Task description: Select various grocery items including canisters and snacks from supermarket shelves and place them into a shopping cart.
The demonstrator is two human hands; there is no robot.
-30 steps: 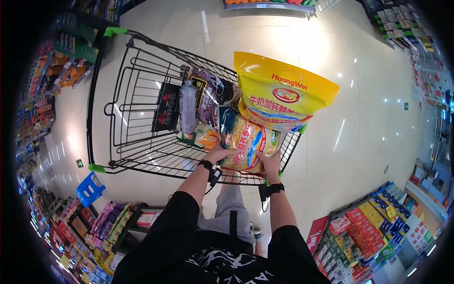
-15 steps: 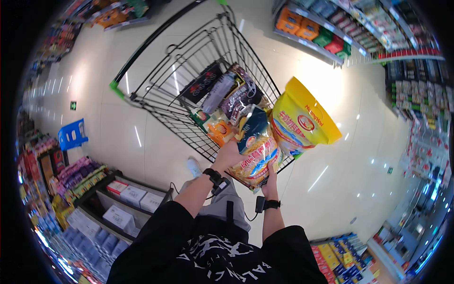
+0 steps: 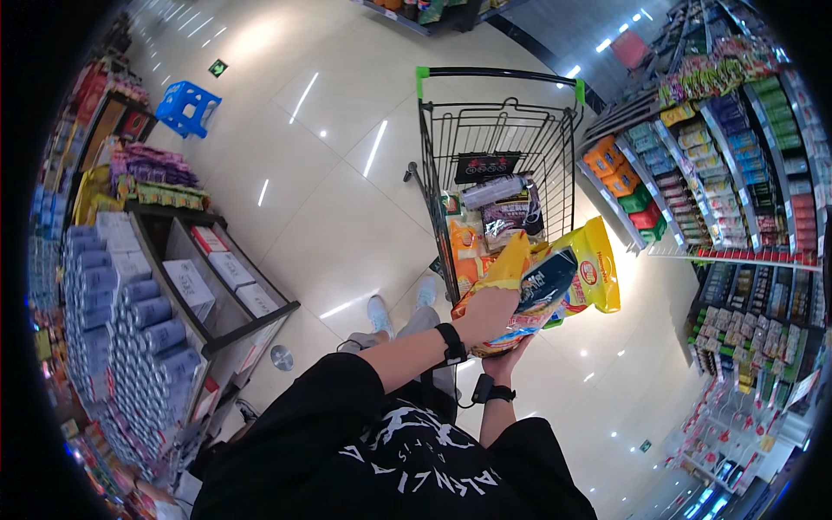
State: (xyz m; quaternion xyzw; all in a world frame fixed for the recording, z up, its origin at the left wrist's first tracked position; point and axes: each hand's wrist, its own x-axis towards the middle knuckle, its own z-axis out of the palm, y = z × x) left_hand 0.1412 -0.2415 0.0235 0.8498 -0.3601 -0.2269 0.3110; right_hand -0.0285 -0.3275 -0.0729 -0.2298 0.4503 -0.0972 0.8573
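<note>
Blue-topped bag (image 3: 549, 279), right of frame centre, is resting between the left hand (image 3: 484, 319), clasping its side, and the right hand (image 3: 506, 364), cupping its underside, and could be slipping should that support be loosening, with yellow pack (image 3: 601, 264) sitting just right, cart (image 3: 499, 73) standing above.

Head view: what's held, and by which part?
Dark-blue-topped bag: left hand at its left side, right hand under its lower end.
</note>
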